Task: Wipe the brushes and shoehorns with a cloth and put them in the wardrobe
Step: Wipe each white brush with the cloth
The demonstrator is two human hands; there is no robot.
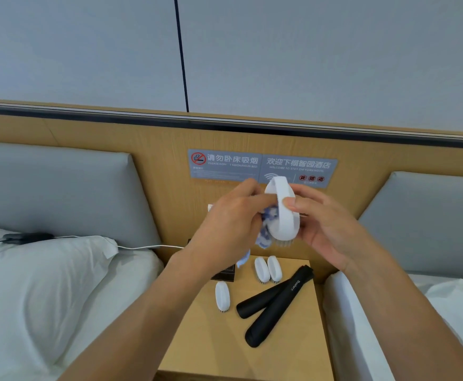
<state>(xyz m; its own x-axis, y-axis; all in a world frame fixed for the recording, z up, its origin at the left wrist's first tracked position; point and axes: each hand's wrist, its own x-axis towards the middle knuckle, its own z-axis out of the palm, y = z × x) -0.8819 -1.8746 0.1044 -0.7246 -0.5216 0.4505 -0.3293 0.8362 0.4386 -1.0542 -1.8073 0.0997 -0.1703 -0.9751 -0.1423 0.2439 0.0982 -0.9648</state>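
My right hand (326, 224) grips a white oval brush (285, 213) held up over the nightstand, bristles pointing down. My left hand (233, 218) holds a blue-and-white cloth (264, 232) against the brush's left side; most of the cloth is hidden behind the hand. On the wooden nightstand (205, 347) lie three more white brushes: one alone (222, 295) at the left and two side by side (261, 269) (274, 268) further back. Two black shoehorns (272, 294) (277, 317) lie diagonally to their right, touching at the far ends.
White beds flank the nightstand, a pillow (32, 284) at left and bedding (362, 325) at right. A white cable (142, 246) and dark device (24, 237) lie on the left bed. A small black card (224, 272) sits at the nightstand's back. A grey sign (263, 166) is on the wooden headboard.
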